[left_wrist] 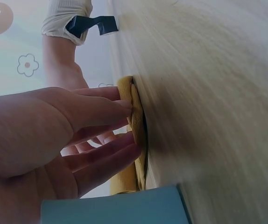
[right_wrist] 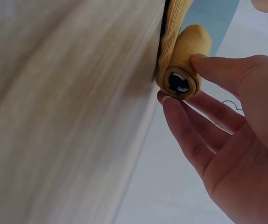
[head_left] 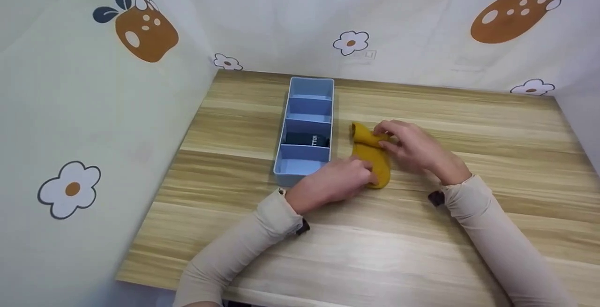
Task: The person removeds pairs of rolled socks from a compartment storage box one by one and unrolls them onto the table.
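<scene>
A mustard-yellow sock (head_left: 376,157) lies on the table, its far end rolled up and its near end flat. My right hand (head_left: 412,144) pinches the roll at its right end between thumb and fingers; the right wrist view shows dark material with a pale mark inside the spiral (right_wrist: 179,83). With fairly straight fingers and thumb, my left hand (head_left: 340,179) presses on the flat near part of the sock (left_wrist: 136,116). To the left of the sock stands a blue divided box (head_left: 286,180).
One compartment of the box holds a dark rolled bundle (head_left: 300,139) with white lettering. The wood-grain table (head_left: 468,124) meets a patterned curtain (head_left: 300,30) at the back and left. Dark straps (head_left: 437,198) show at both cuffs.
</scene>
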Available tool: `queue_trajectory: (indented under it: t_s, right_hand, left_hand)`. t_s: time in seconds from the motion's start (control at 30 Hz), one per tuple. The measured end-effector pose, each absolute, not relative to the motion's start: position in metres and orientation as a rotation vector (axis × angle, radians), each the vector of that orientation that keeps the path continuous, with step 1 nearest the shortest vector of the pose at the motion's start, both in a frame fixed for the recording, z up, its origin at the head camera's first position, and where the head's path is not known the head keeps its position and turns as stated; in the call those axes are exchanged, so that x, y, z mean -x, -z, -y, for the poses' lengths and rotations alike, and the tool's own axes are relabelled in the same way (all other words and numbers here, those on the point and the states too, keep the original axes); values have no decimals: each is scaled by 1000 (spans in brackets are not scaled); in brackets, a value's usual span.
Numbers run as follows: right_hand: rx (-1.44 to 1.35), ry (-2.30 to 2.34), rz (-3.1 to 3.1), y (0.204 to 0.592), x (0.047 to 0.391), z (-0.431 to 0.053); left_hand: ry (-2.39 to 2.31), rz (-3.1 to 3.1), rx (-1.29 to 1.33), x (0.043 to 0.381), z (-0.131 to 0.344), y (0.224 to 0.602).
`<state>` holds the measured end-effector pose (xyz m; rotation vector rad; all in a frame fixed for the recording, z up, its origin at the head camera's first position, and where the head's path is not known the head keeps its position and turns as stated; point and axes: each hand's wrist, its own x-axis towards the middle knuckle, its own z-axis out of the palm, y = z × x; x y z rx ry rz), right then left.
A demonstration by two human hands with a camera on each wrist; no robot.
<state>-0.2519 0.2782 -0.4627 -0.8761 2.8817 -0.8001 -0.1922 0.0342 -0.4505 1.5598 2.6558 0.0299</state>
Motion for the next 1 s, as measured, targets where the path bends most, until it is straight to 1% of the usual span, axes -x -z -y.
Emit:
queue_trajectory:
  t_s: [0.33, 0.67, 1.0]
  right_hand:
    - [849, 651, -2993, 463, 259, -278]
    - [762, 712, -2997, 462, 268, -280]
    - [695, 622, -3052, 462, 275, -285]
  left_hand:
    - [-1, -2665, -1577, 192, -34, 450]
    - [-18, -2653, -1595, 192, -34, 451]
    - [-23, -2645, -1579, 191, -34, 450]
